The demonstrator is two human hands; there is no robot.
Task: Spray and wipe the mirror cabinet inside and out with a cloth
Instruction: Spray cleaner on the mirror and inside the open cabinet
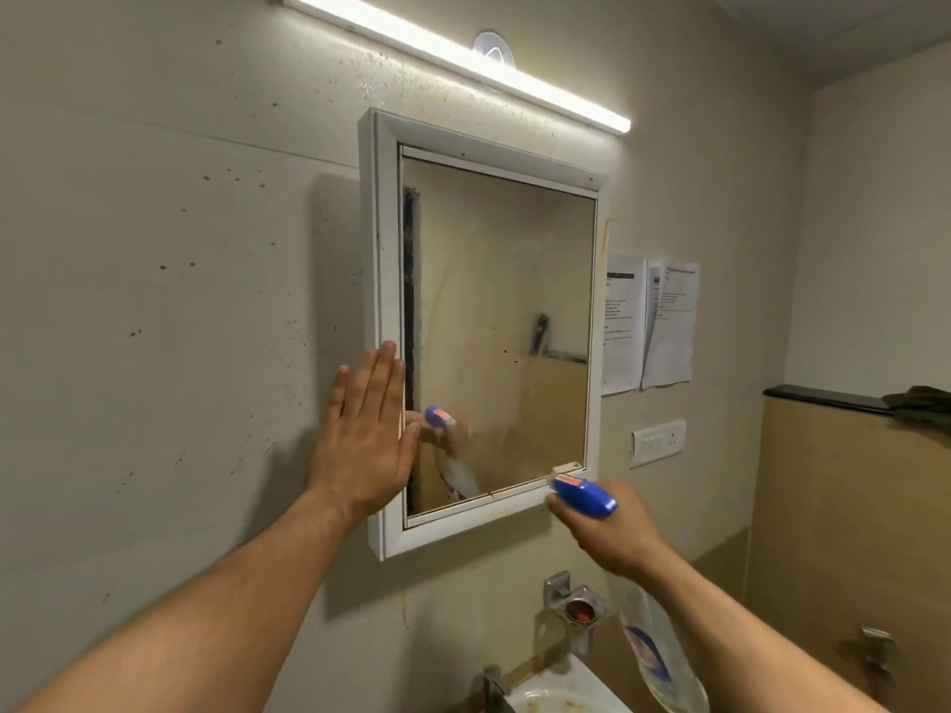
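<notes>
Our right hand [615, 537] gripped the spray bottle [586, 496] just beside the lower right corner of the mirror cabinet [388, 249]; our left hand [363, 445] lay flat, fingers straight, on its left frame.

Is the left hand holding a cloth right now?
No, the left hand lies flat and empty, fingers straight, against the mirror cabinet frame, while the right hand grips the spray bottle.

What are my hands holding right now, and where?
Your right hand grips the clear spray bottle with blue trigger head at its neck. Your left hand holds nothing.
</notes>
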